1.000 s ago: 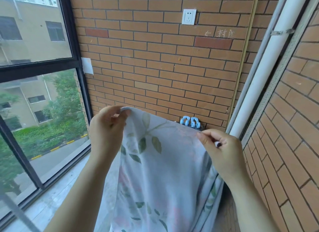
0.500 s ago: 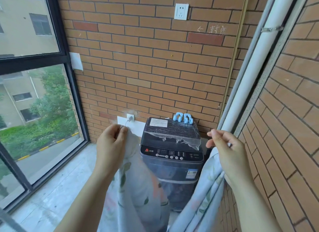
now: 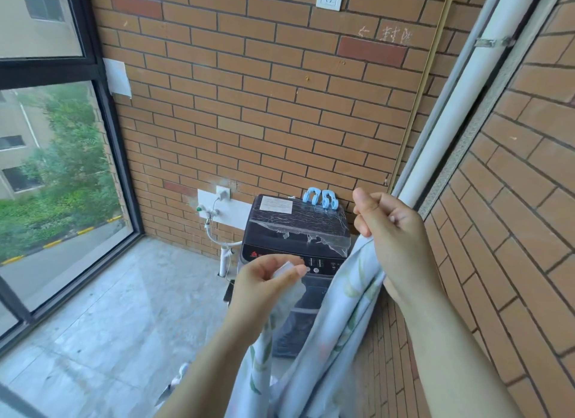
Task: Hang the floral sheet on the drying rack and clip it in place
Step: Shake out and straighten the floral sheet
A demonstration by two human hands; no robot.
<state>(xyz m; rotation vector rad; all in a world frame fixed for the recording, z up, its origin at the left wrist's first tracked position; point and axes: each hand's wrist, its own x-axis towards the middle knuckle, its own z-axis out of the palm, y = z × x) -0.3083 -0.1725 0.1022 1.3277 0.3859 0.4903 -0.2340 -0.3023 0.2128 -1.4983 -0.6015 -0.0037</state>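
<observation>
My left hand [image 3: 267,282] sits low at 6 o'clock, forearm bare, thumb and index fingertip pinching the pale blue floral fabric sheet [image 3: 339,324]. My right hand [image 3: 396,240] is at 2 o'clock from the left, fingers curled round the same sheet, thumb raised.

The left hand [image 3: 264,282] pinches one edge of the floral sheet [image 3: 337,339]. The right hand [image 3: 395,240] holds a bunched part higher up, near the white pipe [image 3: 466,106]. Behind them, two blue clips [image 3: 320,198] sit on top of a dark washing machine [image 3: 295,221] by the brick wall [image 3: 249,106].
</observation>
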